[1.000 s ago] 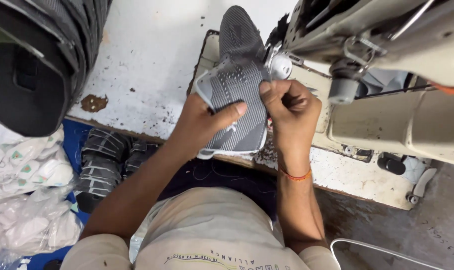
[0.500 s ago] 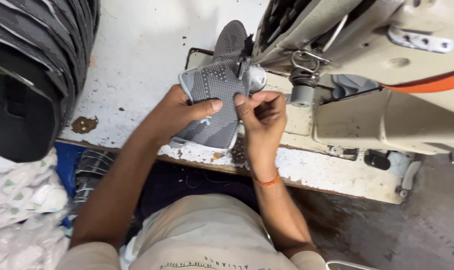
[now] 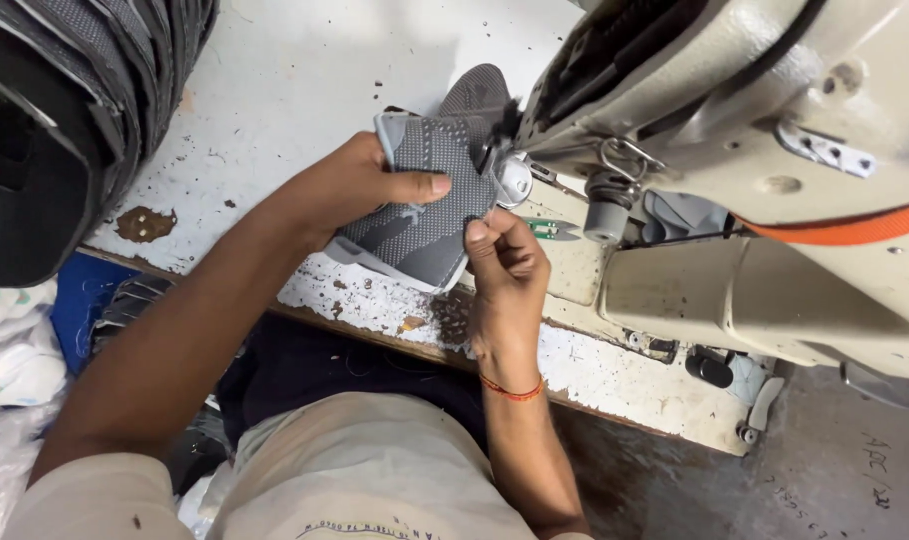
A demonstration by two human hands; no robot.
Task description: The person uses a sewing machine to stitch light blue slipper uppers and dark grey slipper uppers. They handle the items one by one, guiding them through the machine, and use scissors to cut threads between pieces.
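A grey knitted shoe upper [image 3: 430,205] lies on the white worktable [image 3: 295,90], its far end under the head of a cream sewing machine [image 3: 755,170]. My left hand [image 3: 350,185] grips the upper's left side, thumb laid across the top. My right hand [image 3: 505,265] pinches the upper's right edge close to the needle area [image 3: 500,150]. A thin orange thread band circles my right wrist.
A stack of dark grey shoe uppers [image 3: 70,110] fills the top left corner. White fabric pieces [image 3: 10,350] and more dark uppers [image 3: 125,305] lie below the table's chipped front edge on the left. An orange belt [image 3: 855,228] runs along the machine.
The upper has turned and slid up toward the machine head. My right hand dropped from the top of the piece to its lower right edge; my left thumb now stretches across it.
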